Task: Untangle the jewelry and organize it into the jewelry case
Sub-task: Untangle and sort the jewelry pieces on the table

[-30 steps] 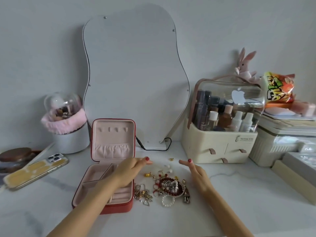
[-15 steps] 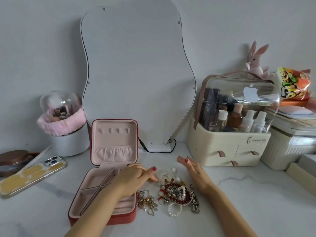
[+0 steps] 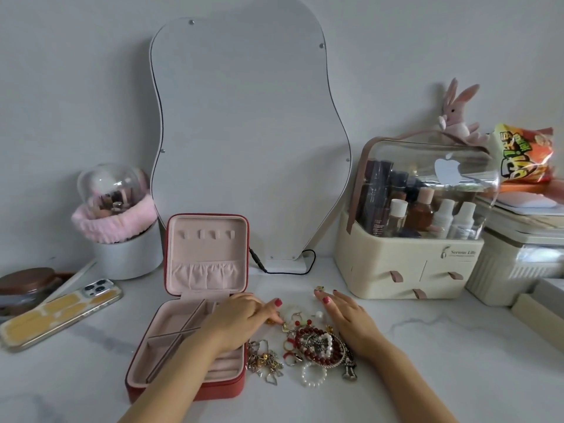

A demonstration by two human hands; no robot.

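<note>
The left hand [image 3: 241,319] reaches in from the lower left, its forearm crossing over the open red jewelry case [image 3: 189,346]. Its fingers are curled and the fingertips meet on a small gold piece [image 3: 271,321] at the near edge of the jewelry pile [image 3: 308,346]; whether the piece is lifted off the surface [image 3: 427,361] I cannot tell. The right hand [image 3: 348,315] comes in from the lower right and lies flat, palm down, fingers straight and relaxed, holding nothing, just beside the pile's right edge. The pile sits on the white marbled surface between the two hands, right of the case: red bead strands tangled with pearls, a pearl ring [image 3: 313,374] at the front, and a cluster of silver and gold charms [image 3: 265,360] touching the case's side. The case stands with its lid upright, its pink compartments showing no jewelry.
</note>
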